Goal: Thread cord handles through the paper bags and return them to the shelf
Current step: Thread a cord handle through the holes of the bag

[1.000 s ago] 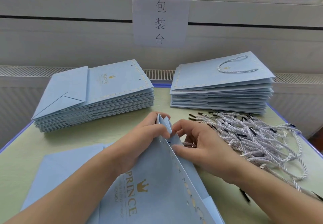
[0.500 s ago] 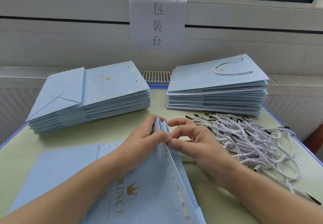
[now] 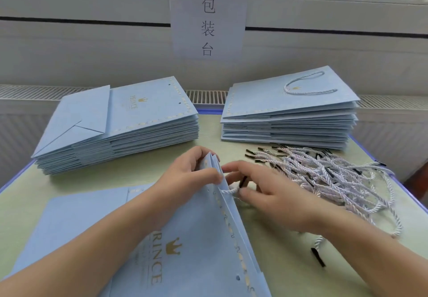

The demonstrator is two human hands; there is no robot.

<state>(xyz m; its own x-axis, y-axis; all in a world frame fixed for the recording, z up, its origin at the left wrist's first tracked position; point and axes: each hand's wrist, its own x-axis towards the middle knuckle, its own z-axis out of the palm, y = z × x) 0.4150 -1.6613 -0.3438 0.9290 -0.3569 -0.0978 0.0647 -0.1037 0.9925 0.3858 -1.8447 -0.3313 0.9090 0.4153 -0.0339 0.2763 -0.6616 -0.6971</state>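
Observation:
A light blue paper bag (image 3: 192,245) printed with a gold crown lies flat in front of me, its top edge lifted. My left hand (image 3: 185,178) pinches that raised edge near a punched hole. A white twisted cord (image 3: 228,191) with a black tip comes out of the bag's edge, and my right hand (image 3: 261,194) pinches it just right of the bag. A pile of loose white cords (image 3: 324,173) with black tips lies further right.
A stack of flat blue bags without handles (image 3: 143,116) sits at the back left. A stack with a cord handle on top (image 3: 289,111) sits at the back right. The green table (image 3: 289,262) has a blue edge. A paper sign (image 3: 208,20) hangs on the wall.
My right hand has drawn away from the bag's edge to the right, and a length of white cord with its black tip now shows between the bag and my fingers.

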